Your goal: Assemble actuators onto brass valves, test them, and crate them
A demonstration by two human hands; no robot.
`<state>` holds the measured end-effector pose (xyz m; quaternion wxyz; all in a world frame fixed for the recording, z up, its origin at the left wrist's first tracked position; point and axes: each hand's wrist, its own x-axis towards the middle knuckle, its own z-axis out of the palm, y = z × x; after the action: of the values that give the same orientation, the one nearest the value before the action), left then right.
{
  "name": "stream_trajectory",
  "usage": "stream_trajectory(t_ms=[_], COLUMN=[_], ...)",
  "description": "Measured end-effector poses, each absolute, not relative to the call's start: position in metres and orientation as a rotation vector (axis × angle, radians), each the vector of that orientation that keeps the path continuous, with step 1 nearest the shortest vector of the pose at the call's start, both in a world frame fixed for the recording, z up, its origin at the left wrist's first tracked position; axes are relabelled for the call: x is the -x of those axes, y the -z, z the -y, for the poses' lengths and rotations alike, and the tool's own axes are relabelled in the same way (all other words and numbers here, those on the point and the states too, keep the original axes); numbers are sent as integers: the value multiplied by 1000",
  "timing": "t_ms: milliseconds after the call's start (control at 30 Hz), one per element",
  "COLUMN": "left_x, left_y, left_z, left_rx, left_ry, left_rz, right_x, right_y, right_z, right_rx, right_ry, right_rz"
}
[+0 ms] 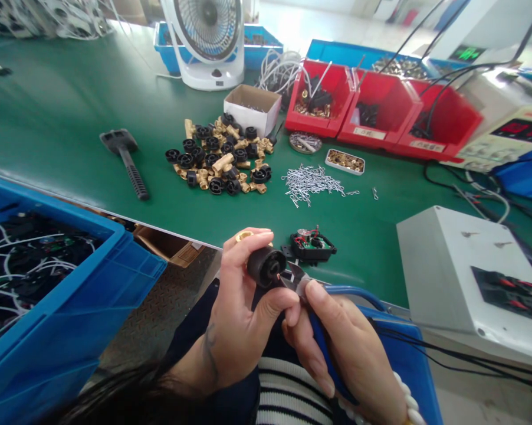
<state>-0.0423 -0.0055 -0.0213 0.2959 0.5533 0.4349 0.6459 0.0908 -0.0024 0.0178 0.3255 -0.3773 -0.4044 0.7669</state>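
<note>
My left hand (237,307) is closed around a black round cap on a brass fitting (266,265), held up near the table's front edge. My right hand (337,336) grips blue-handled pliers (299,278), and their metal tips touch the opening of the black cap. Just beyond, on the green table, lies a small black housing with a circuit board and red wires (312,243). Further back sits a pile of brass fittings and black caps (222,156), with a scatter of silver wire clips (312,180) to its right.
A blue crate of wired parts (49,283) stands at my left. Three red bins (381,106), a small cardboard box (252,106), a white fan (210,41), a white box (460,277) at right, and a black handle (127,159) lie on the green table (71,106).
</note>
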Motion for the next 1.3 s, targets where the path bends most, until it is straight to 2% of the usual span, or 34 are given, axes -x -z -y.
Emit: stream_trajectory(t_ms=[533, 1133, 1300], left_x=[46, 53, 52], left_y=[16, 16, 13], left_z=[6, 7, 7], left_rx=[-1465, -1544, -1552], left_ry=[-1710, -1652, -1636], left_rz=[-1122, -1122, -1101], right_x=[-92, -92, -91], right_y=[-23, -19, -17], right_z=[5, 7, 6], right_rx=[1092, 1011, 944], right_ry=[-2004, -1941, -2021], right_rz=[1106, 1139, 1099])
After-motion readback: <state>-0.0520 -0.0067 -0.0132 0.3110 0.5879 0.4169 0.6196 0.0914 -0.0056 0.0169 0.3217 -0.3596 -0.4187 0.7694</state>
